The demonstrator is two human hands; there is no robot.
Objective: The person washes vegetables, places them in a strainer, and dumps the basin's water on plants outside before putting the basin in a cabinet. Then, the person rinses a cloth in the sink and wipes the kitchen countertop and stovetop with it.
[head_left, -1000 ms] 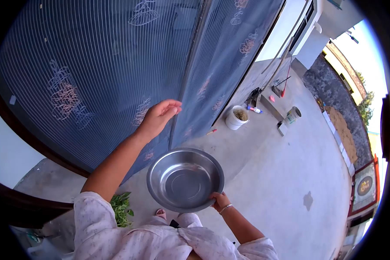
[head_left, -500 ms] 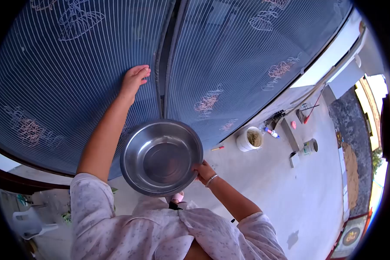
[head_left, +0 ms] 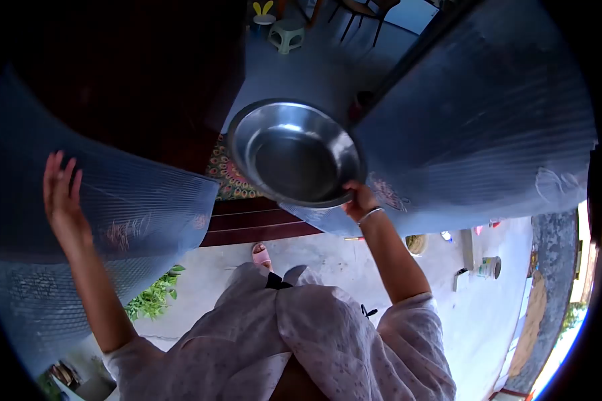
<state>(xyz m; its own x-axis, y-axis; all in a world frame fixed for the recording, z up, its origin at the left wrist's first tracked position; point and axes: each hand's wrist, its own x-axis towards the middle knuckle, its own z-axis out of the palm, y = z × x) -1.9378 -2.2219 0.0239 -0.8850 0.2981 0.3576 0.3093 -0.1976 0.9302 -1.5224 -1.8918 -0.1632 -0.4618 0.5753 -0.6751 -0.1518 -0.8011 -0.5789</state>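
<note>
My right hand [head_left: 361, 198] grips the rim of a round stainless steel basin [head_left: 295, 160], which is held out in front of my body with its bare inside tilted toward me. My left hand [head_left: 65, 198] is raised at the left with fingers stretched out, against or just in front of the left curtain panel [head_left: 140, 200]. I cannot tell whether it touches the cloth. On the right hangs the other striped mesh panel [head_left: 474, 127], just beyond the basin and my right hand.
Between the panels a doorway shows a dark red sill [head_left: 257, 222], a patterned mat [head_left: 224, 175], a small stool [head_left: 287, 37] and a chair [head_left: 364, 12]. A leafy plant [head_left: 155, 297] stands at lower left. A bucket [head_left: 490, 267] is on the concrete ground at right.
The curtain panels have parted, showing the doorway and room. My left hand has swung left with the left panel. My right hand has carried the basin forward and to the right.
</note>
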